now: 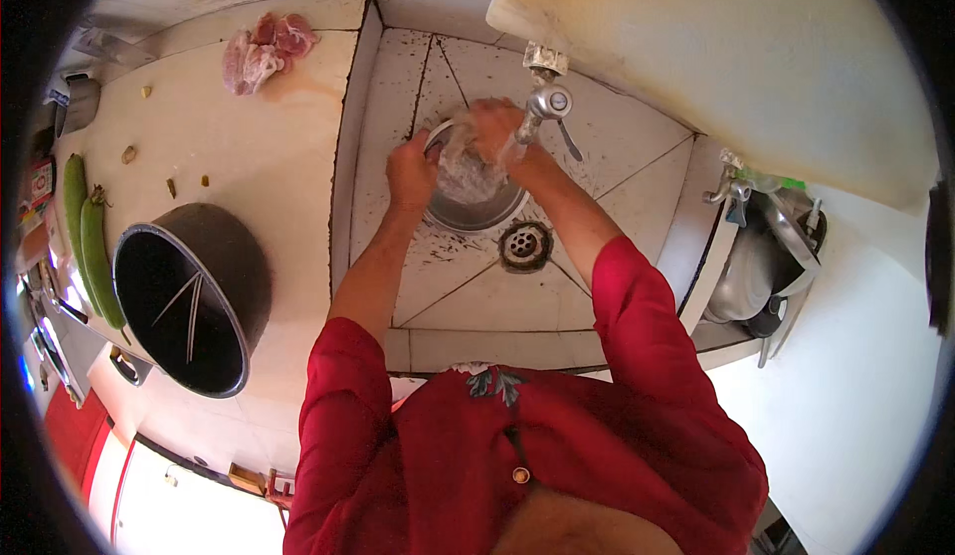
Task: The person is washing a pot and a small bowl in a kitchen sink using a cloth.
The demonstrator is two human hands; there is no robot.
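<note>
In a tiled sink, my left hand (412, 171) grips the left rim of a round metal bowl (477, 215). Water splashes inside the bowl. My right hand (498, 128), blurred, is over the bowl's upper part, beside the outlet of a metal tap (548, 104). Its fingers are too smeared to show whether they hold anything. The bowl stands just above and left of the round drain strainer (525, 247). Whatever lies under the splashing water cannot be told.
On the left counter are pieces of raw meat (261, 55), long green vegetables (93, 242) and a deep dark pot (250, 279) with thin sticks inside. Metal cookware (746, 279) fills a nook at right, below a second tap (735, 186). A pale panel (709, 55) overhangs the sink's upper right.
</note>
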